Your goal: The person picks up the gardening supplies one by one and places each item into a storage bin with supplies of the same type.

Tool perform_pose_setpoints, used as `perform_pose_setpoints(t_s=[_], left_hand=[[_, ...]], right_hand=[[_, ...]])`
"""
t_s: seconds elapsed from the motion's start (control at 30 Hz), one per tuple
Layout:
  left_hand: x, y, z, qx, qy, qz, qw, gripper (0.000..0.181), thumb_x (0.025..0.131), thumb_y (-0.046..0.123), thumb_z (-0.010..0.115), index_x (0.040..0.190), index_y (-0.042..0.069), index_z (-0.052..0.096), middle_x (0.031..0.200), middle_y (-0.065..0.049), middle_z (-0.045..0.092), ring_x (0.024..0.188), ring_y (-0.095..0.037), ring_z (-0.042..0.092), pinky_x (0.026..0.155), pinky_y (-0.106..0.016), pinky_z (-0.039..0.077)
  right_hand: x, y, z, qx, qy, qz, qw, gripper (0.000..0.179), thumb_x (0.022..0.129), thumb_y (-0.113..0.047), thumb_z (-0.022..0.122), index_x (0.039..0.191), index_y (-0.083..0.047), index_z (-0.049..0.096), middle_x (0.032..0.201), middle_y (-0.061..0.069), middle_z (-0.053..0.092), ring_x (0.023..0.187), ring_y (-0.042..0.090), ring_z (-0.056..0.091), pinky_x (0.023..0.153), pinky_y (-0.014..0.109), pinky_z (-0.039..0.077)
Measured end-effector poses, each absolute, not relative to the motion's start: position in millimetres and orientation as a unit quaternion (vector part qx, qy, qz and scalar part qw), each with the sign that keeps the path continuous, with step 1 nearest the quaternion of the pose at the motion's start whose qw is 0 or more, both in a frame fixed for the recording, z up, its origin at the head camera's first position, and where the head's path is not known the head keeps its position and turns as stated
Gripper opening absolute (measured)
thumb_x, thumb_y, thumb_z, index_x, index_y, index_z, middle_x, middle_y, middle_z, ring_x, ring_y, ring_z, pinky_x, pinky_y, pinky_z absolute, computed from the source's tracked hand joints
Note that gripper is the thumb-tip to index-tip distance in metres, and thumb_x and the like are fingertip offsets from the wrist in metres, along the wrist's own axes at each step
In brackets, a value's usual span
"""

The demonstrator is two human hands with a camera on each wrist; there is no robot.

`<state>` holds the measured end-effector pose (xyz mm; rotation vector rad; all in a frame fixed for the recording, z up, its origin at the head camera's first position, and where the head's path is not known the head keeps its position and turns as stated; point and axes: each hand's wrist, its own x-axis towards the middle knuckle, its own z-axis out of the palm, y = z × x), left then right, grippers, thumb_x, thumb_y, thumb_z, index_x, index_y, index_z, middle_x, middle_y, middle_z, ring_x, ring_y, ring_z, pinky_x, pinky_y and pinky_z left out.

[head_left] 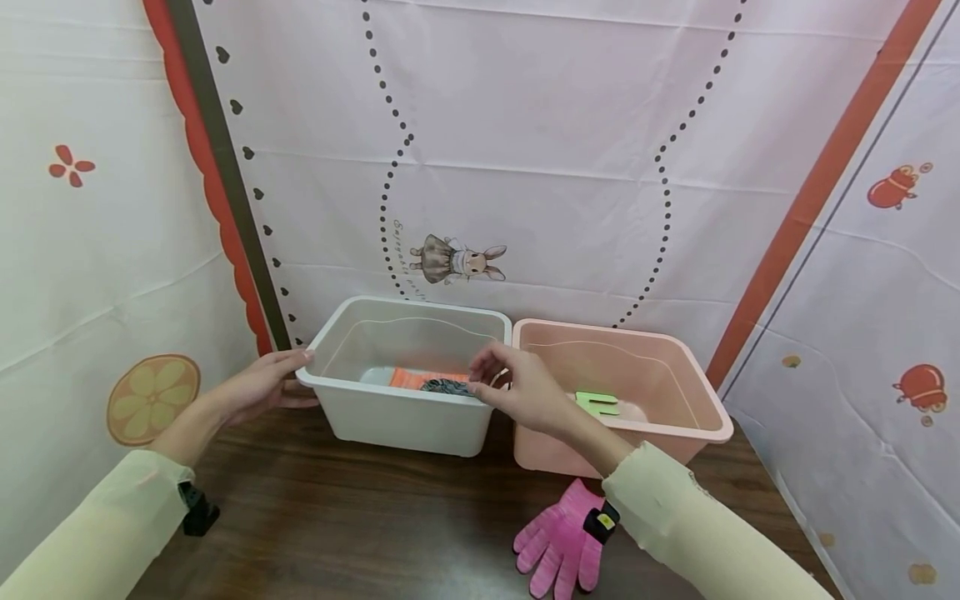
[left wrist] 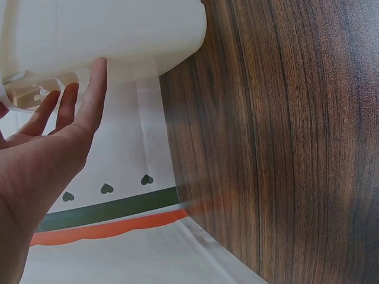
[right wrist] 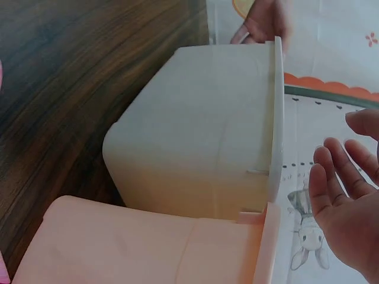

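Observation:
My left hand (head_left: 262, 385) is at the left end of the white bin (head_left: 397, 421), its thumb on the rim and its fingers beneath, gripping the edge. In the left wrist view, those fingers (left wrist: 95, 97) lie against the bin's outer side. Over the bin's right front rim hovers my right hand (head_left: 525, 387), fingers loosely bent and nothing in them. Inside the white bin lie an orange fabric piece (head_left: 420, 378) and a dark grey knitted piece (head_left: 446, 387); their full shapes are hidden. The right wrist view shows my right hand (right wrist: 349, 207) with spread, relaxed fingers.
Right beside the white bin stands a pink bin (head_left: 682, 425), a green glove-like piece (head_left: 597, 403) inside. A pink glove (head_left: 562, 537) lies on the dark wooden table (head_left: 337, 517) in front, below my right wrist. Printed cloth (head_left: 540, 167) hangs behind and at both sides.

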<state>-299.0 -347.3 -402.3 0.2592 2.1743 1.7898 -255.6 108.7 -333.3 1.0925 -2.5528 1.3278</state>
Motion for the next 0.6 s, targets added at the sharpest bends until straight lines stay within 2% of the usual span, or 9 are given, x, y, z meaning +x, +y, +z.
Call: perform_pose_setpoints(t_s=[0.07, 0.2, 0.37, 0.6], left_hand=[[-298.3, -346.7, -401.7, 0.092, 0.759, 0.625, 0.156, 0.072, 0.115, 0.046, 0.043, 0.165, -0.001, 0.024, 0.155, -0.030, 0.042, 0.121, -0.026, 0.069, 0.104, -0.063, 0.053], [-297.4, -346.3, -401.3, 0.096, 0.759, 0.624, 0.156, 0.071, 0.115, 0.045, 0.043, 0.164, -0.002, 0.024, 0.155, -0.031, 0.042, 0.120, -0.027, 0.069, 0.102, -0.061, 0.055], [-297.6, -346.5, -402.0, 0.098, 0.759, 0.625, 0.155, 0.071, 0.115, 0.045, 0.043, 0.164, -0.002, 0.024, 0.148, -0.024, 0.050, 0.120, -0.028, 0.069, 0.101, -0.060, 0.056], [-297.2, -347.2, -400.6, 0.094, 0.757, 0.626, 0.159, 0.070, 0.115, 0.045, 0.043, 0.165, -0.001, 0.024, 0.147, -0.019, 0.053, 0.121, -0.027, 0.069, 0.103, -0.062, 0.054]], right_hand=[[-251.0, 110.9, -334.1, 0.360, -0.829, 0.426, 0.031, 0.019, 0.098, -0.014, 0.076, 0.114, -0.008, 0.069, 0.099, -0.002, 0.070, 0.092, 0.015, 0.066, 0.079, 0.032, 0.060], [-239.9, 116.2, -336.3, 0.366, -0.828, 0.424, 0.025, 0.018, 0.098, -0.015, 0.076, 0.114, -0.009, 0.068, 0.100, -0.003, 0.070, 0.093, 0.015, 0.067, 0.082, 0.041, 0.061], [-228.0, 124.7, -338.2, 0.371, -0.824, 0.427, 0.026, 0.019, 0.098, -0.014, 0.077, 0.115, -0.009, 0.068, 0.102, -0.003, 0.069, 0.094, 0.015, 0.067, 0.086, 0.048, 0.062], [-215.8, 141.8, -345.6, 0.363, -0.824, 0.433, 0.032, 0.021, 0.096, -0.012, 0.079, 0.114, -0.008, 0.069, 0.101, -0.004, 0.070, 0.093, 0.013, 0.069, 0.086, 0.044, 0.062]])
